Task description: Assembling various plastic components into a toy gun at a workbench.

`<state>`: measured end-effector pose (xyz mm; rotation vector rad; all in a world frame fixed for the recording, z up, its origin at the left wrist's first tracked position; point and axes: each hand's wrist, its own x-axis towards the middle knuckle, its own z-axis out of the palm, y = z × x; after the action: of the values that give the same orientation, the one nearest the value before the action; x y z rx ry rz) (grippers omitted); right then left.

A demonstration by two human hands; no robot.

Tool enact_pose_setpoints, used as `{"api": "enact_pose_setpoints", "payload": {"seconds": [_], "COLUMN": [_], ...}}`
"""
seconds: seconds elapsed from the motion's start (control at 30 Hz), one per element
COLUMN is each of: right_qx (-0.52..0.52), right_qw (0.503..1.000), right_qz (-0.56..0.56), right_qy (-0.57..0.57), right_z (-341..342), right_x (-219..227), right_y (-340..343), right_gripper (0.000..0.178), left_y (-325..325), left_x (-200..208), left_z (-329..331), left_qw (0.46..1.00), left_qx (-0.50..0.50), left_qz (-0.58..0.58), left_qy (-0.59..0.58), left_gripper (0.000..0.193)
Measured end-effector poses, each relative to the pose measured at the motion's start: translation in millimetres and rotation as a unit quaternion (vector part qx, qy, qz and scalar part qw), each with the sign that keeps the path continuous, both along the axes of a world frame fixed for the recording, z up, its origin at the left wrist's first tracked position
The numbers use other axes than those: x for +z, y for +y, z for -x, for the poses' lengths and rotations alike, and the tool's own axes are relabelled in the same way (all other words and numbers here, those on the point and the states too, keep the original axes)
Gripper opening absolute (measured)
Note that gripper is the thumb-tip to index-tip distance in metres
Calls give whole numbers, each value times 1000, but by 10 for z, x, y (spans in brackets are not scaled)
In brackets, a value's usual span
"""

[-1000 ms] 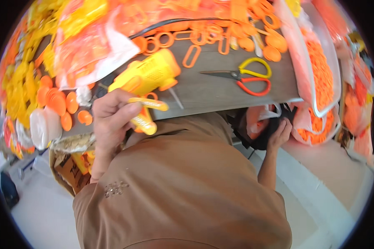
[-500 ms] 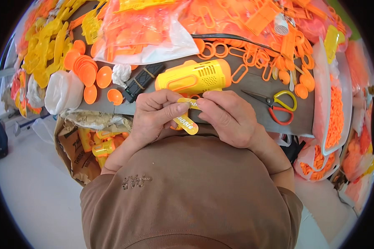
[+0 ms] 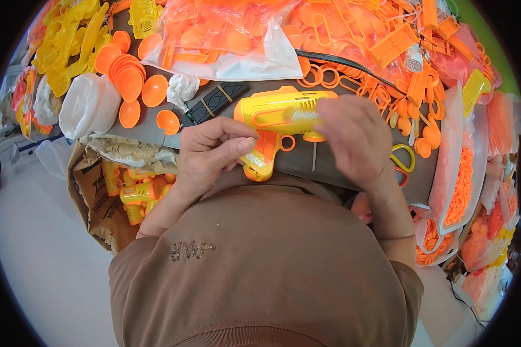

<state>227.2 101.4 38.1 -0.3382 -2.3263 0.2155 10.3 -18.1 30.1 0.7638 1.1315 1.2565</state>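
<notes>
Pinched between the thumb and fingers of my left hand (image 3: 209, 151) is a small yellow label (image 3: 252, 158) with white lettering, low in front of the toy's handle. My right hand (image 3: 360, 141) is smeared by motion. At its fingertips a second yellow label (image 3: 300, 115), also blurred, hangs over the side of a yellow and orange toy gun (image 3: 263, 108). The toy lies on the grey table (image 3: 330, 165), barrel end to the right, its orange grip pointing toward me. My right hand hides part of the barrel end.
Scissors (image 3: 404, 156) lie partly behind my right hand. A black ribbed block (image 3: 215, 103), orange cups (image 3: 154, 91) and a white bag-lined container (image 3: 90, 107) sit left. Orange parts in plastic bags (image 3: 231, 63) fill the back. A paper bag (image 3: 92, 194) holds more toys.
My hands have parted. The right one has moved up and right with one label, over the toy; the left keeps the other label. More of the toy's grip shows, and the view has shifted slightly.
</notes>
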Motion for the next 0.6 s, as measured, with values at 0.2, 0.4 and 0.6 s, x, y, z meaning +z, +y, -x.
{"api": "enact_pose_setpoints", "payload": {"seconds": [0.2,0.4,0.6], "right_qx": [-32,6,35], "right_qw": [992,989,992], "right_qz": [64,50,52], "right_qy": [-107,-136,-111], "right_z": [-120,-12,166], "right_x": [11,9,-67], "right_y": [149,122,50], "right_gripper": [49,59,62], "left_y": [-81,-112,39], "left_x": [41,-33,-152], "left_z": [180,269,235], "left_qw": [999,974,787], "left_qx": [6,-58,-78], "left_qz": [21,-77,-355], "left_qy": [34,207,498], "left_gripper": [21,9,16]}}
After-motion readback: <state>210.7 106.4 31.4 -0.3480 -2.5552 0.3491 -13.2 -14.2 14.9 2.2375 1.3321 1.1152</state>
